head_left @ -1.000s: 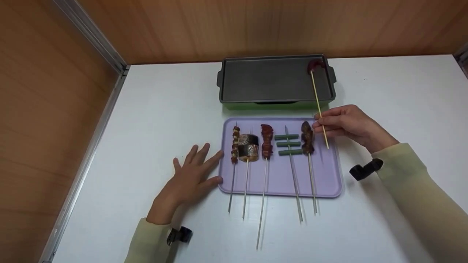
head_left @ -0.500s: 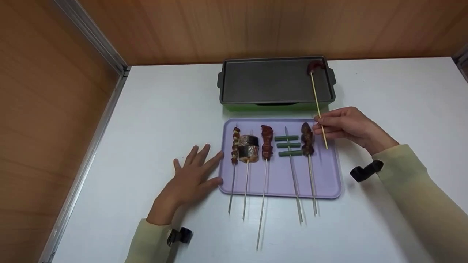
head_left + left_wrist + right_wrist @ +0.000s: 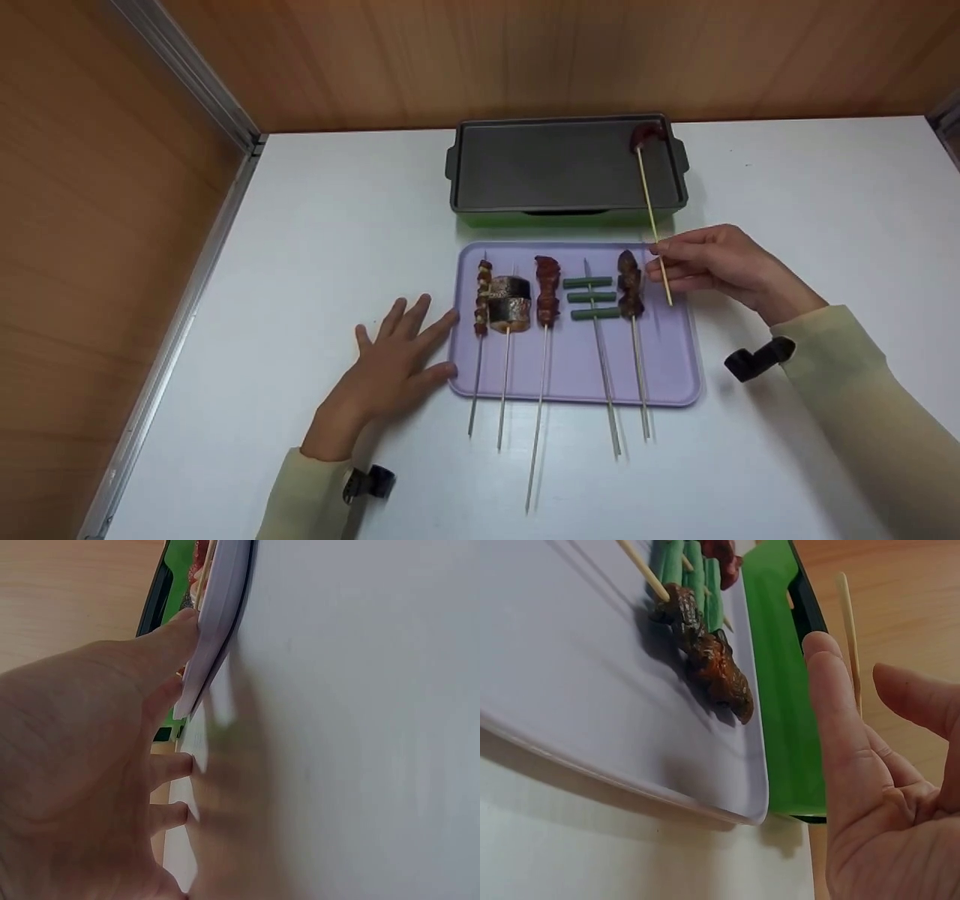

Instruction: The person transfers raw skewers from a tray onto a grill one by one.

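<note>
A skewer [image 3: 649,202] with a curved dark red piece at its far end lies with that end on the griddle's right side; its stick reaches back over the tray. My right hand [image 3: 724,266] is at the stick's near part, which crosses the fingers. In the right wrist view the fingers are extended and the thumb stands apart from the stick [image 3: 850,637]. My left hand [image 3: 386,375] lies spread on the table, index finger and thumb touching the left edge of the purple tray [image 3: 577,375].
On the tray lie several skewers: small chunks [image 3: 481,300], fish-like pieces [image 3: 510,307], red meat [image 3: 547,292], green stalks [image 3: 592,297] and brown meat [image 3: 631,285]. Behind stands the black griddle [image 3: 547,165] on a green base, before a wooden panel [image 3: 525,60].
My right hand has shifted slightly right and toward me, while the skewer's red end stays put on the griddle. The left hand has not moved.
</note>
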`<state>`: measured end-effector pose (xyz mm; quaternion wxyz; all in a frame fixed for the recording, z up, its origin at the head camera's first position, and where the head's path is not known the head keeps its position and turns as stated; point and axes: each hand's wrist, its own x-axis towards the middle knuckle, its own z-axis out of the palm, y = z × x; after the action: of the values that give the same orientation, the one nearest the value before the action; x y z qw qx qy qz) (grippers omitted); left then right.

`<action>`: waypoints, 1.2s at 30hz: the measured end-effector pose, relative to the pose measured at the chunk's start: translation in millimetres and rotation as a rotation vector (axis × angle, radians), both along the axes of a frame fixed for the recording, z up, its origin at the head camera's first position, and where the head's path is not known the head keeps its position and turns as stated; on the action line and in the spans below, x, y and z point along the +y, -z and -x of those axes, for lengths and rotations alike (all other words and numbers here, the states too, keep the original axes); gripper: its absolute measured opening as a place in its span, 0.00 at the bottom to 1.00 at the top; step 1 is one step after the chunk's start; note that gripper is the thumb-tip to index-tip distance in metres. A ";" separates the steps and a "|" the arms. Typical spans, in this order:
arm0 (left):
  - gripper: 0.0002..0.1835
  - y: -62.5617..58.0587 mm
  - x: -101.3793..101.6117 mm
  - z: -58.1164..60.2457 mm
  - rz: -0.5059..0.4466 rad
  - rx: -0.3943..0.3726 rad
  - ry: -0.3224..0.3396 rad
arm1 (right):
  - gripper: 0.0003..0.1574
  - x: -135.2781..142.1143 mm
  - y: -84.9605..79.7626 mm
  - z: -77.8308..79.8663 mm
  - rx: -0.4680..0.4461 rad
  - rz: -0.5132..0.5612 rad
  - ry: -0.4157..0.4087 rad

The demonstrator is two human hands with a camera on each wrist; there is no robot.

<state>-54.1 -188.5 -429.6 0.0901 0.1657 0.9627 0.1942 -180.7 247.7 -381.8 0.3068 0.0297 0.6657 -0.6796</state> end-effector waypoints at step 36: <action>0.37 4.7 -1.3 0.2 0.003 0.008 0.004 | 0.27 21.8 17.1 -115.7 -0.004 -0.133 -0.167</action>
<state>-54.3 -189.9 -434.3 0.0867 0.1682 0.9630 0.1920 -65.1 269.5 -398.9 0.3609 -0.0041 0.7089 -0.6059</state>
